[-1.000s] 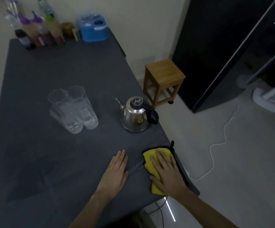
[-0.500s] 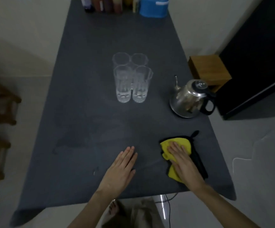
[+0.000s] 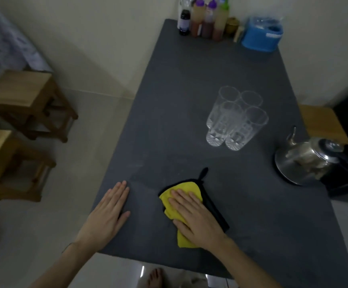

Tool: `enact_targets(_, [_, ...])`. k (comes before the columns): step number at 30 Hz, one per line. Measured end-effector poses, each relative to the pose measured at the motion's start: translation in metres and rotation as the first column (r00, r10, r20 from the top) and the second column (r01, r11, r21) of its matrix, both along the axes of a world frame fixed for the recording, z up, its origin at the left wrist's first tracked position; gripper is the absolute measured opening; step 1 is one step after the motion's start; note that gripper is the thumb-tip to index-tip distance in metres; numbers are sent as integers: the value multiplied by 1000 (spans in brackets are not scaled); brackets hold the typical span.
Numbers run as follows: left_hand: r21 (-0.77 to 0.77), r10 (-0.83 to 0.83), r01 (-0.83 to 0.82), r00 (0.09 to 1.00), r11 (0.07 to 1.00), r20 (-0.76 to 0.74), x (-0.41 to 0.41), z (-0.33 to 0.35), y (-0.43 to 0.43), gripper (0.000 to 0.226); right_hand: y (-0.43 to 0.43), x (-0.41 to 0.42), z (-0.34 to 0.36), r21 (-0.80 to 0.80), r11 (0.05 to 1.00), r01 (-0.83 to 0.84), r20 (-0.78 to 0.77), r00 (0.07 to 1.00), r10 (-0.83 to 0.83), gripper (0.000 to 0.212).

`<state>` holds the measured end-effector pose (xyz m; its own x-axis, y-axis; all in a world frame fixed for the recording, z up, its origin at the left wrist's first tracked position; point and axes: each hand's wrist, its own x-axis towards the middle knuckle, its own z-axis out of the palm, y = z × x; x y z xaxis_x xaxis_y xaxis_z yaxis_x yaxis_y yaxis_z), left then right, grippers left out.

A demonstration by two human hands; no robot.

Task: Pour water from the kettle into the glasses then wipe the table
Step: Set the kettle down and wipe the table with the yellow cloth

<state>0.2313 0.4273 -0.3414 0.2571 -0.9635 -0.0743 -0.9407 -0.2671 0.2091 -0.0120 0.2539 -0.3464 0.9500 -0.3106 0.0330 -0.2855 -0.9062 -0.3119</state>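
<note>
right hand (image 3: 198,219) flat, fingers straight, pressing yellow-and-black folded cloth (image 3: 186,191) beneath them | left hand (image 3: 106,215) flat on dark grey table (image 3: 189,80) | four clear glasses (image 3: 234,119) seemingly empty

I see a row of squeeze bottles (image 3: 208,21) against the far wall, a small dark bottle (image 3: 184,22) at their left, a blue plastic box (image 3: 261,37) at their right, one wooden stool (image 3: 23,96) on the floor at left, a second stool (image 3: 0,163) nearer to me, a third stool (image 3: 322,123) at right.

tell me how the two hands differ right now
The left hand lies flat on the bare table; the right hand lies flat on the yellow cloth. The left hand sits near the table's left edge, the right hand nearer the middle. Both are open and palm down.
</note>
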Motion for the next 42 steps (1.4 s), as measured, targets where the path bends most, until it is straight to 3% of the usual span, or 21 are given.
enact_targets(2, [-17, 33, -34, 999, 999, -25, 1, -1, -2, 64, -13, -8, 3, -2, 999, 32, -12, 999, -32, 53])
enact_targets(10, [-100, 64, -68, 997, 993, -39, 1, -8, 1, 63, -83, -32, 10, -1, 906, 423, -45, 905, -422, 55])
enact_targets(14, [-126, 78, -81, 997, 989, -27, 1, -12, 3, 62, -76, 8, -1, 118, 860, 497, 25, 864, -503, 55])
enact_targets(20, [-155, 96, -94, 995, 983, 9, 1, -9, 3, 57, -43, 107, -4, 168, 904, 392, 120, 902, -414, 57])
enact_targets(24, [-132, 223, -223, 975, 966, -17, 5, -8, 4, 52, -4, 141, -5, 51, 999, 11, 72, 997, -15, 54])
enact_targets(30, [-100, 230, -234, 972, 967, -47, 4, -4, 5, 53, 13, 86, 1, -43, 961, -271, 31, 962, 273, 47])
enact_targets(33, [-86, 230, -233, 972, 969, -39, 3, -2, 4, 53, -1, 20, -1, -80, 906, -417, -44, 909, 414, 71])
enact_targets(35, [-79, 238, -240, 971, 968, -30, 2, -1, 3, 53, -21, -28, 0, -95, 914, -394, -125, 916, 382, 89])
enact_targets(36, [-75, 241, -242, 970, 967, -29, 1, -1, 3, 53, -34, -51, 2, -80, 941, -329, -122, 940, 319, 87])
enact_targets(39, [-73, 248, -250, 968, 966, -28, 1, -2, 4, 54, -67, -96, 19, 1, 996, -94, -152, 984, 93, 53])
enact_targets(42, [-76, 248, -249, 969, 966, -19, 2, -4, 5, 55, -82, -90, 23, 35, 999, 39, -104, 994, -35, 50])
